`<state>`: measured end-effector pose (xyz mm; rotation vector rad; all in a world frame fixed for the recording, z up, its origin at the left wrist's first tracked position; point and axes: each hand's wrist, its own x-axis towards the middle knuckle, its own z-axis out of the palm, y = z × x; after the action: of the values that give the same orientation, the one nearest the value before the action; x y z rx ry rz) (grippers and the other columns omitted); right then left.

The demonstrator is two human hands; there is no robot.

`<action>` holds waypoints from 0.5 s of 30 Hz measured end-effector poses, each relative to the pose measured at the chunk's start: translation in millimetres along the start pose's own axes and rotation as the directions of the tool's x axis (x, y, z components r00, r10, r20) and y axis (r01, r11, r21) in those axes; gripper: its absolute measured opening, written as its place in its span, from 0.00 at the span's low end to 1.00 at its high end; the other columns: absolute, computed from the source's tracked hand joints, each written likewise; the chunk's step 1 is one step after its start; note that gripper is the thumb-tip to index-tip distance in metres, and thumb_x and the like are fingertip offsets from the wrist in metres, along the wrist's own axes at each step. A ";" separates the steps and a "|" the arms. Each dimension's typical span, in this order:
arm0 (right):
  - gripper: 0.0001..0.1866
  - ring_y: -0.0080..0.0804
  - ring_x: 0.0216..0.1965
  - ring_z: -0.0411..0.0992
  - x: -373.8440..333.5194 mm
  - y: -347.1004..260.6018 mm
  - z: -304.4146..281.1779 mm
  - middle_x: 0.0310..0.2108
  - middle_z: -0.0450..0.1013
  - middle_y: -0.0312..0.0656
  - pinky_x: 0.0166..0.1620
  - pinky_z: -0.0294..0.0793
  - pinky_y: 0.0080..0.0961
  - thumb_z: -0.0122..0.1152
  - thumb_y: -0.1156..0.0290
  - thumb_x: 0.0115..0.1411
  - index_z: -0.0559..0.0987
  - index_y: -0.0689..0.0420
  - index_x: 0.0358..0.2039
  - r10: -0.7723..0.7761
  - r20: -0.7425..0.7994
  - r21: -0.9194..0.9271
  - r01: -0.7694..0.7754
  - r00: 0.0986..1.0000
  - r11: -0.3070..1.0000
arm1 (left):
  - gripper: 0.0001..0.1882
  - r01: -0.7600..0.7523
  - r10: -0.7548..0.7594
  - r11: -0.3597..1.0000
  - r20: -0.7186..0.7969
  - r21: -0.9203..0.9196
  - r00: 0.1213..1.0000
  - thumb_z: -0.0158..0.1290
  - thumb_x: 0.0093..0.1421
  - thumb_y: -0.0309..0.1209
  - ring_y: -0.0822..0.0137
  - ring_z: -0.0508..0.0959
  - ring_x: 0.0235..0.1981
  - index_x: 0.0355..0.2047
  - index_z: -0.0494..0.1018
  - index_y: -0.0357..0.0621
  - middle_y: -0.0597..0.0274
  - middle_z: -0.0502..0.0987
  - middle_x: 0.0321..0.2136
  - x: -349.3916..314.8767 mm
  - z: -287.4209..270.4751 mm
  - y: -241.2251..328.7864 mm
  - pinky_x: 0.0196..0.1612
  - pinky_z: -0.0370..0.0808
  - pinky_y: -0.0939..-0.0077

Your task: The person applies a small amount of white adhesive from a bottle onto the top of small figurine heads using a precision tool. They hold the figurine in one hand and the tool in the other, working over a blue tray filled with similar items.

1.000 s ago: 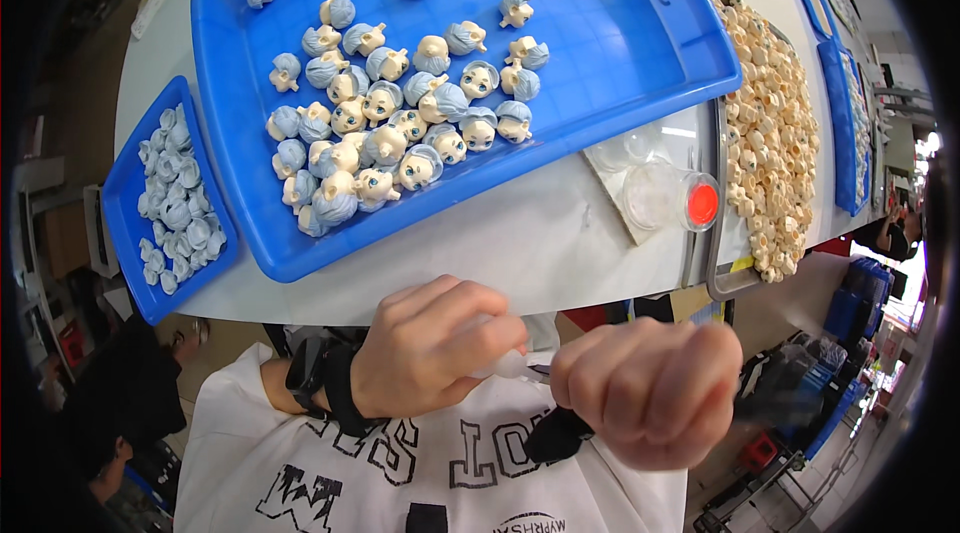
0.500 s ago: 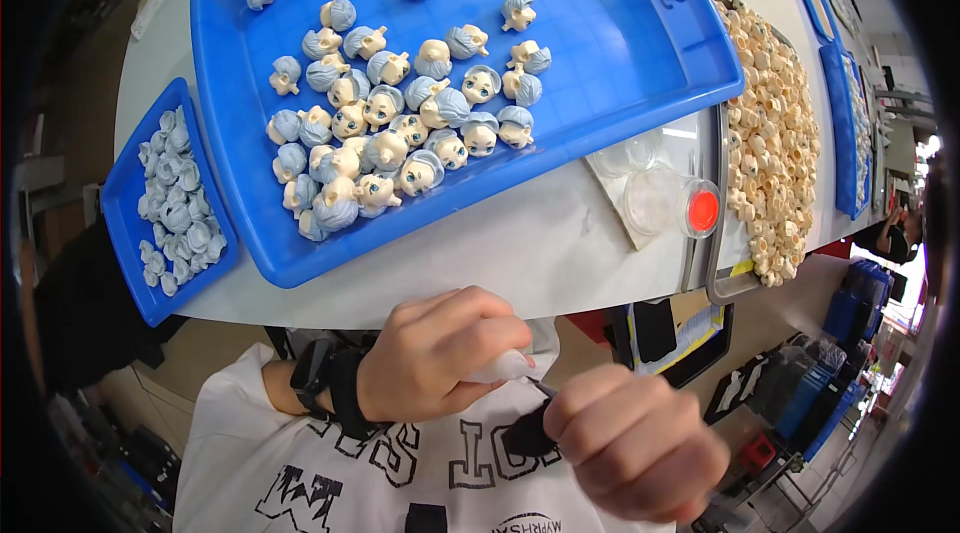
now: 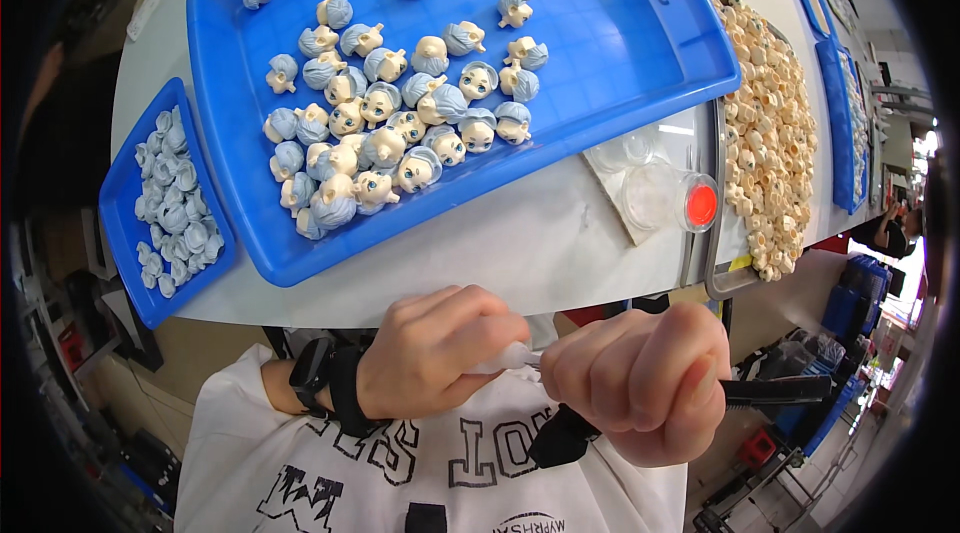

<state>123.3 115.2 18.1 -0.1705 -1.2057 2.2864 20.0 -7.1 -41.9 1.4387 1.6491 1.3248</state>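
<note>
Both my hands are close together in front of my shirt, just below the table edge. My left hand is closed round a small white rounded piece, most of it hidden by the fingers. My right hand makes a fist round a slim black-handled tool, whose handle sticks out on the right. A thin metal tip shows between the hands, touching or nearly touching the white piece. Beyond them, a big blue tray holds several doll heads with pale blue hair and painted eyes.
On the left, a smaller blue tray holds pale blue hair parts. A metal tray of cream-coloured parts stands right. Between lie clear cups and a red-centred round container. Another person is far right.
My right hand has risen, turned and moved nearer my left hand. The black handle now shows beyond my right fist. My left hand has barely moved.
</note>
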 end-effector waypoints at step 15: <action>0.15 0.22 0.14 0.55 -8.3 -1.4 4.2 0.14 0.62 0.39 0.18 0.54 0.23 0.41 0.67 0.63 0.66 0.65 0.25 0.033 -0.149 0.112 -0.016 0.988 0.994 | 0.18 0.021 -0.021 1.000 0.007 -0.008 1.000 0.58 0.39 0.24 0.57 0.74 0.26 0.34 0.70 0.44 0.59 0.71 0.28 -0.6 1.1 -0.7 0.27 0.71 0.68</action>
<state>129.3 108.5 20.5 -0.3127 -1.0034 2.3090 20.8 -7.3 -43.0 1.4162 1.6485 1.3120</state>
